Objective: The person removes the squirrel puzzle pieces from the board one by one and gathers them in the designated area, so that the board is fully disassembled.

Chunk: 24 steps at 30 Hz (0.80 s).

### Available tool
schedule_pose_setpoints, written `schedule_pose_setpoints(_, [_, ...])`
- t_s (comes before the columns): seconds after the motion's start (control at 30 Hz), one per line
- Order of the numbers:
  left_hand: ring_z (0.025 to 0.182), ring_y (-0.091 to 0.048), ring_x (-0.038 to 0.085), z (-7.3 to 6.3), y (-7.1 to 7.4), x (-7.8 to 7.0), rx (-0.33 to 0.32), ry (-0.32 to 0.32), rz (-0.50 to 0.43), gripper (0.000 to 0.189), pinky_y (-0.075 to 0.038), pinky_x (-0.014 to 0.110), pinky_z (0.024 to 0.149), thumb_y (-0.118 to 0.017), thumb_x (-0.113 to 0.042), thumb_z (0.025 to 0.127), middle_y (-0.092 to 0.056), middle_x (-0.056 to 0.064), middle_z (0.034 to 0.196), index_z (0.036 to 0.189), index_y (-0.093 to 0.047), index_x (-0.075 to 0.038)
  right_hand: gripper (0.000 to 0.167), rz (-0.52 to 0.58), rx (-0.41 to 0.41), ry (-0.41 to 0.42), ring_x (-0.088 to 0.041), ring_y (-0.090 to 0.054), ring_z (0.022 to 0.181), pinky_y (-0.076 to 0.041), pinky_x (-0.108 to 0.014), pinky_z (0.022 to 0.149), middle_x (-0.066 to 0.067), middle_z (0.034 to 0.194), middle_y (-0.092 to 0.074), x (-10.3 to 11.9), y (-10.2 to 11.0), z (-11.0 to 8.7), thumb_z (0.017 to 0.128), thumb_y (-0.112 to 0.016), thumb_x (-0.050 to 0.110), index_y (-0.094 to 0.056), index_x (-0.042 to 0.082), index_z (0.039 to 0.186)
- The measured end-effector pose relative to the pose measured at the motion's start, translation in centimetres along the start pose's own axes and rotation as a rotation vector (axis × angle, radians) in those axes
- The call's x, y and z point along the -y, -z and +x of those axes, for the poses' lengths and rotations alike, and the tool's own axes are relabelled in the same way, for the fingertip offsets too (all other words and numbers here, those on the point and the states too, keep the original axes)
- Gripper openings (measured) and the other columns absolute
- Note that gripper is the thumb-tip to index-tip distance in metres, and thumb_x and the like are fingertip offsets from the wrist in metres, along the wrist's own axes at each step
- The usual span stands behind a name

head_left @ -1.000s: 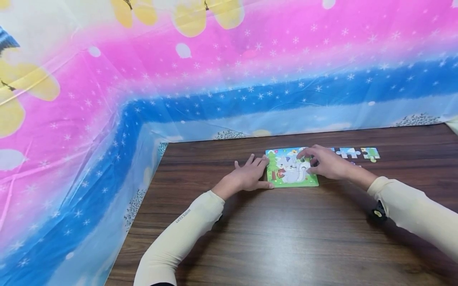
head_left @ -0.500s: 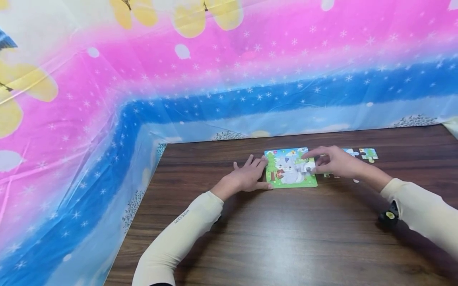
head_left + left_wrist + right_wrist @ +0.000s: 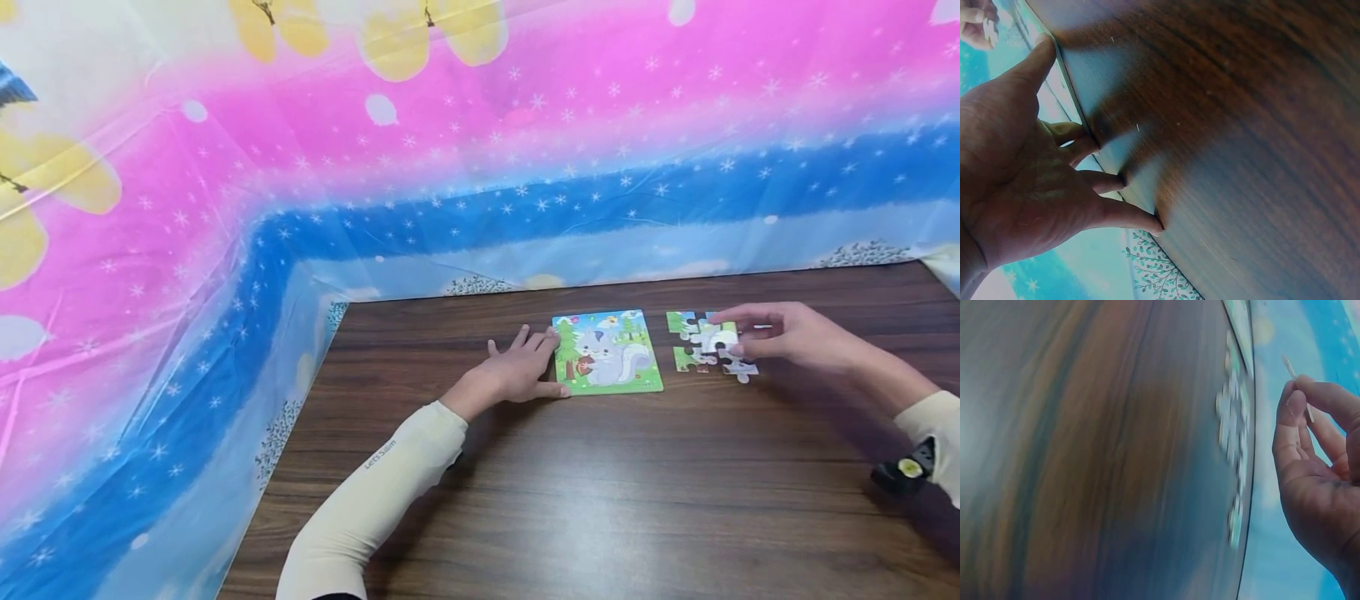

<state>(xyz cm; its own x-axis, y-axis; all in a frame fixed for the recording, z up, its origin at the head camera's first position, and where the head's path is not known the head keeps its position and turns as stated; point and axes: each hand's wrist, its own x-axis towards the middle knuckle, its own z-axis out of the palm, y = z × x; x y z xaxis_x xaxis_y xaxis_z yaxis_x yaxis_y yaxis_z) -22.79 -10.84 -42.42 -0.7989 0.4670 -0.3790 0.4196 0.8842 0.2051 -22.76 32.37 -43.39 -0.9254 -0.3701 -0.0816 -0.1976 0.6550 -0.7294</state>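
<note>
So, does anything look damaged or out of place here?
Nothing looks spilled or damaged. The only untidy bit is the loose puzzle pieces, lying in an uneven cluster with gaps to the right of the squirrel board; the right hand pinches another piece.

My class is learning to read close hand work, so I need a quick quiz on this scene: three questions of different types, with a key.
1. What does the right hand pinch?
A) a pen
B) a puzzle piece
C) a coin

2. Fill in: in the head view, the loose pieces lie to the ____ of the picture board.

3. True or false: both hands touch the picture board.

Key: 1. B. 2. right. 3. False; only the left hand touches it, at its left edge in the head view.
</note>
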Motion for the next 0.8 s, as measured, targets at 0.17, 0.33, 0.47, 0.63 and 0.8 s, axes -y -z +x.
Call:
schedule_pose_setpoints(0.17, [0.168,0.001,0.034,0.0,0.0,0.1,0.0,-0.005,-0.001,0.093,-0.009,0.08,0.124,-0.056,-0.063,0.103,-0.007,0.0,0.181,0.173,-0.01,-0.022,0.055,-0.019,-0.047,-0.036,-0.007,-0.07,0.097,-0.054,-0.023,0.08,-0.001,0.121,-0.07,-2.7,1.6,-1.7,0.098,-0.079,0.029,-0.061,0.023,0.149])
schedule_pose_setpoints(0.33, [0.168,0.001,0.034,-0.1,0.0,0.3,-0.003,-0.004,0.0,0.092,-0.009,0.08,0.124,-0.056,-0.063,0.103,-0.006,0.0,0.181,0.173,-0.011,-0.022,0.057,-0.054,-0.02,-0.109,-0.009,-0.071,0.091,-0.056,-0.024,0.077,-0.006,0.118,-0.068,-5.0,2.3,-2.8,0.1,-0.076,0.028,-0.057,0.016,0.152])
schedule_pose_setpoints(0.47, [0.168,0.001,0.034,-0.1,-0.1,0.4,-0.003,-0.004,0.002,0.092,-0.009,0.08,0.124,-0.056,-0.063,0.103,-0.006,0.0,0.181,0.173,-0.011,-0.022,0.057,-0.083,0.011,-0.141,-0.004,-0.068,0.09,-0.058,-0.027,0.075,-0.012,0.123,-0.064,-6.2,2.4,-3.2,0.101,-0.075,0.03,-0.056,0.014,0.152])
schedule_pose_setpoints(0.63, [0.168,0.002,0.033,-0.1,-0.1,0.3,-0.004,-0.011,-0.009,0.092,-0.008,0.08,0.124,-0.056,-0.063,0.103,-0.006,0.0,0.181,0.173,-0.01,-0.022,0.057,-0.102,0.046,-0.14,-0.001,-0.067,0.091,-0.056,-0.027,0.073,-0.02,0.136,-0.062,-6.9,2.5,-3.5,0.101,-0.074,0.027,-0.055,0.011,0.152])
schedule_pose_setpoints(0.8, [0.168,0.001,0.032,-0.1,0.0,0.0,-0.003,-0.007,-0.012,0.093,-0.007,0.08,0.124,-0.056,-0.063,0.103,-0.006,-0.001,0.181,0.173,-0.01,-0.023,0.053,-0.204,0.01,-0.09,0.001,-0.067,0.086,-0.053,-0.025,0.069,-0.021,0.133,-0.061,-6.7,2.5,-3.7,0.099,-0.077,0.022,-0.06,0.011,0.147])
